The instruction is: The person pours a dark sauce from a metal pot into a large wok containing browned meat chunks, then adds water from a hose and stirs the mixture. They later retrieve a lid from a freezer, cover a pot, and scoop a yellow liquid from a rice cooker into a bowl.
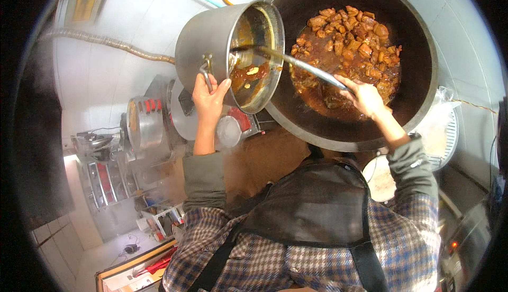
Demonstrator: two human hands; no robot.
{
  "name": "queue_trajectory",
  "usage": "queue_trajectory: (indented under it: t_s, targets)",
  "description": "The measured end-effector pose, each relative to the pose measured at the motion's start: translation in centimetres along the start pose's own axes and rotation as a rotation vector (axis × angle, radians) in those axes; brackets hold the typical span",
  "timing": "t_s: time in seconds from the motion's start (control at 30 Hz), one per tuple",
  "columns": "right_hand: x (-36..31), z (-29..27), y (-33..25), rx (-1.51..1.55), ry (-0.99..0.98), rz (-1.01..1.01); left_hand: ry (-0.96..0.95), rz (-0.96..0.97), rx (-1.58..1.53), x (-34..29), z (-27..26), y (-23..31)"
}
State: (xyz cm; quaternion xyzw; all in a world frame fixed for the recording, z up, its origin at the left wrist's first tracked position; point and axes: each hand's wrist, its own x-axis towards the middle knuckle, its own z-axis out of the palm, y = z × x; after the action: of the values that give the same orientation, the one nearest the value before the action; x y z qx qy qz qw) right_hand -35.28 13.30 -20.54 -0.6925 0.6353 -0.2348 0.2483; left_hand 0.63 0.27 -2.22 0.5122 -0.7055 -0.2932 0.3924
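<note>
A deep grey metal pot point(198, 33) is tipped on its side at the left rim of a huge dark wok point(415, 75), its mouth facing right. My left hand point(210, 95) is closed round the pot's side handle point(206, 69). Brown sauce and a few pale bits cling to the pot's inner wall. My right hand point(365, 99) grips a long-handled metal cooking utensil point(316, 71). Its dark head reaches into the pot's mouth, too blurred to tell its shape. Glossy brown chunks of what looks like braised meat point(360, 38) lie in dark sauce in the wok.
To the left stand a large metal pot with red clips point(145, 122) and a round metal lid or pan point(185, 115). A flexible hose point(111, 42) runs along the wall. At right are a blue-rimmed basket point(450, 133) and a pale round container point(380, 178). Steam hazes the left side.
</note>
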Motion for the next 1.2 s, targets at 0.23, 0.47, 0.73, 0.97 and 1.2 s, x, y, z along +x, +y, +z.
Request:
queue_trajectory:
  t_s: [0.23, 0.47, 0.73, 0.97, 1.2]
  targets:
    - [4.8, 4.5, 3.4, 0.082, -0.147, 0.093, 0.018, -0.003, -0.034, -0.9, 0.6, -0.1]
    - [4.3, 6.0, 4.1, 0.339, -0.391, 0.044, 0.045, -0.009, -0.081, -0.2, 1.3, -0.3]
    - [1.0, 3.4, 2.9, 0.404, -0.278, -0.011, 0.074, 0.0, 0.018, 0.8, 1.3, -0.8]
    - [4.6, 4.9, 2.0, 0.273, -0.189, 0.093, 0.082, -0.021, -0.062, 0.3, 2.7, -0.6]
    - [4.3, 5.1, 2.3, 0.666, -0.538, 0.201, 0.078, 0.07, 0.021, 0.8, 3.3, 0.3]
